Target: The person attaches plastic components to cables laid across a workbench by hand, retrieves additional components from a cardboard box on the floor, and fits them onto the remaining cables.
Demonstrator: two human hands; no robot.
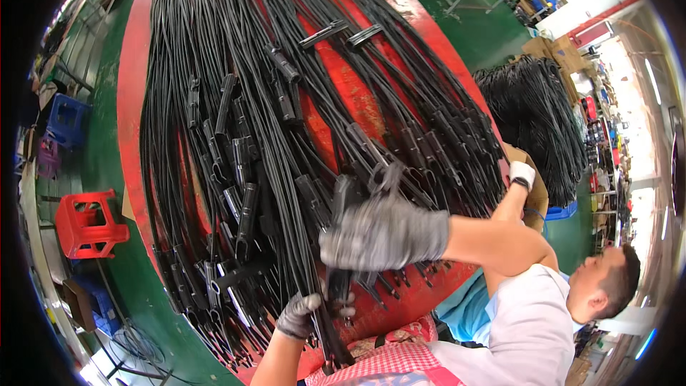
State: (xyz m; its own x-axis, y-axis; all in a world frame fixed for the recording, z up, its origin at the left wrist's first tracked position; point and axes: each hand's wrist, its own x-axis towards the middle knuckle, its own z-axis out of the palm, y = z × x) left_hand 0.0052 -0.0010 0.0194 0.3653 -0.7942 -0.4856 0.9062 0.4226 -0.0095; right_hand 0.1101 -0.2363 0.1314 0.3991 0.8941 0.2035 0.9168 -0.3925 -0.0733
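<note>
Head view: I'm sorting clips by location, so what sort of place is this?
Probably a factory workshop: black cables crowd a red table, and a big cable heap sits to its right.

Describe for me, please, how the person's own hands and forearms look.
The left hand and right hand both wear grey gloves that end near the wrist. The right one is blurred, so its finer details are unclear. No sleeve covers either forearm.

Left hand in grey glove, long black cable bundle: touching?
Touching. The head view shows the left hand curled around the black cable bundle, with fingertips on both sides.
</note>
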